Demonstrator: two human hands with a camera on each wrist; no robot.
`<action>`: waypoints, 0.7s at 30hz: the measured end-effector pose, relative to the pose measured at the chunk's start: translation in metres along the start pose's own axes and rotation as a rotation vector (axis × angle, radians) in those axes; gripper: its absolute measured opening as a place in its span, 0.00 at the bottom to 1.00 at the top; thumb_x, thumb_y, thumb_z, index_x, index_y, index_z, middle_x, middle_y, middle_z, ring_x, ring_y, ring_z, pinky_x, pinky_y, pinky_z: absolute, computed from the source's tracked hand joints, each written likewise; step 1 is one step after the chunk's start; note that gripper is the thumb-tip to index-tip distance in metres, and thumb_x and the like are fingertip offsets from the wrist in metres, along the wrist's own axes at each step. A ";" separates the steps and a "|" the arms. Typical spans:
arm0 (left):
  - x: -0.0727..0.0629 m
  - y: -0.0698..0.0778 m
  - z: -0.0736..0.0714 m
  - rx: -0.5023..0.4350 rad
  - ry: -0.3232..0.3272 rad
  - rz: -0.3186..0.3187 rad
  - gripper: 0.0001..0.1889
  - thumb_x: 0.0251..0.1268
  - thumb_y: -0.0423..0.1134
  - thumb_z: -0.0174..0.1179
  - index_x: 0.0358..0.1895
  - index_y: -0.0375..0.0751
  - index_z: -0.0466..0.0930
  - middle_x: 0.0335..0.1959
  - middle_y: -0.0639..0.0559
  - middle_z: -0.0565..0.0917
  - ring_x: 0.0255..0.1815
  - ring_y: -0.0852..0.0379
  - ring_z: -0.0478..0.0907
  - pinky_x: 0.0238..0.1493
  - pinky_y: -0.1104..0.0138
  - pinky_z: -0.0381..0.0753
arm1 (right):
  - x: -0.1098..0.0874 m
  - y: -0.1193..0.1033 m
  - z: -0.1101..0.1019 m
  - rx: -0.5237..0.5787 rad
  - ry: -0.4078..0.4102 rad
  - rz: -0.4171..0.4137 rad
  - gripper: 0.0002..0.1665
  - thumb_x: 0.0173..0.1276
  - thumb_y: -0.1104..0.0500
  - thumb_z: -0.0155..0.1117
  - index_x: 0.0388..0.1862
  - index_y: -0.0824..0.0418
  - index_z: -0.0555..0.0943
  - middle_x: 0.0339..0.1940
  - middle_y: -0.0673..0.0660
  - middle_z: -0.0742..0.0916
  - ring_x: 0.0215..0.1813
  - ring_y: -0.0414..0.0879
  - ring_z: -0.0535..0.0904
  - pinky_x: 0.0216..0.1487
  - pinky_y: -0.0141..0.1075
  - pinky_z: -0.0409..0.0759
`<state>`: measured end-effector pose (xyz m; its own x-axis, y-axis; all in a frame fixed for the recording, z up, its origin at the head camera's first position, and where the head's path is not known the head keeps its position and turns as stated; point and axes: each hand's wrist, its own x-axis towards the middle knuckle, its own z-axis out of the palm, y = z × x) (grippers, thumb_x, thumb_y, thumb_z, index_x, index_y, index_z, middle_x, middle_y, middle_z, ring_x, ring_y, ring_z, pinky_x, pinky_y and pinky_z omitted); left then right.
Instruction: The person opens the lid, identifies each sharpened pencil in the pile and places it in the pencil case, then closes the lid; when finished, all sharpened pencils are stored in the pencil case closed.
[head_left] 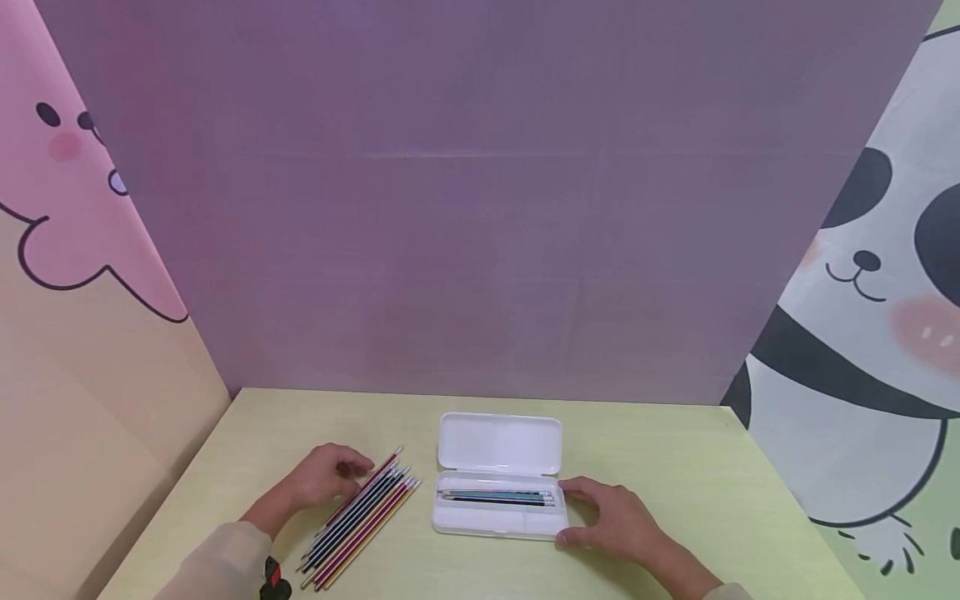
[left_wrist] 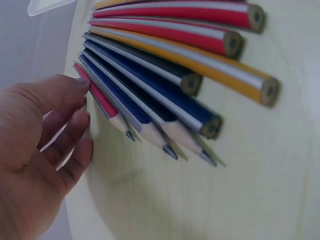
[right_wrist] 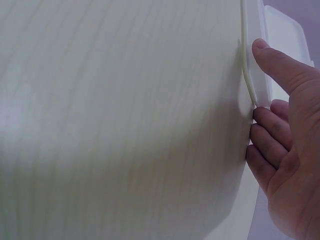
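On the left of the table, a slanted row of pencils (head_left: 362, 525) lies side by side, in red, dark blue, black and yellow. My left hand (head_left: 327, 477) is at the row's far left side. In the left wrist view its thumb (left_wrist: 82, 85) touches the outermost red pencil (left_wrist: 100, 95) near the far end, with the other fingers loosely bent beside it. A white pencil case (head_left: 480, 525) lies open, lid (head_left: 500, 443) laid back, with several teal and dark pencils (head_left: 498, 498) inside. My right hand (head_left: 613, 521) holds the case's right end, thumb along its near side.
The pale wooden table (head_left: 660, 467) ends at a purple backdrop (head_left: 480, 250). A panda picture (head_left: 862, 333) covers the right wall, and a pink cartoon picture (head_left: 82, 192) the left. A dark and red ornament (head_left: 275, 579) shows by my left sleeve.
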<state>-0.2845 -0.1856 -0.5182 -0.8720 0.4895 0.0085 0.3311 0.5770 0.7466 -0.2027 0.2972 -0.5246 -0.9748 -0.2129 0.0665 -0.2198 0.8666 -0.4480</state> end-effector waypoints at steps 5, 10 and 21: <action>0.000 0.002 0.001 0.078 0.029 -0.024 0.14 0.59 0.31 0.71 0.49 0.35 0.88 0.42 0.50 0.87 0.41 0.55 0.79 0.42 0.65 0.81 | 0.000 -0.001 0.000 -0.008 0.005 -0.003 0.44 0.43 0.32 0.83 0.61 0.44 0.83 0.57 0.46 0.89 0.56 0.53 0.85 0.56 0.50 0.78; 0.000 0.008 0.004 0.130 0.057 -0.051 0.11 0.60 0.31 0.71 0.46 0.36 0.88 0.38 0.52 0.85 0.40 0.55 0.80 0.43 0.60 0.83 | -0.001 -0.002 -0.001 -0.014 0.013 -0.012 0.44 0.43 0.32 0.83 0.61 0.44 0.83 0.57 0.46 0.89 0.56 0.53 0.85 0.56 0.50 0.78; 0.004 0.004 0.007 0.158 0.074 -0.064 0.09 0.60 0.30 0.69 0.43 0.36 0.90 0.33 0.55 0.86 0.32 0.60 0.76 0.36 0.65 0.78 | -0.001 -0.002 -0.001 -0.006 0.010 -0.021 0.44 0.44 0.32 0.82 0.60 0.44 0.83 0.57 0.46 0.89 0.55 0.52 0.85 0.56 0.50 0.78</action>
<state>-0.2842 -0.1772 -0.5198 -0.9153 0.4023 0.0174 0.3214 0.7038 0.6335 -0.2016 0.2958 -0.5230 -0.9702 -0.2268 0.0851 -0.2408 0.8647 -0.4409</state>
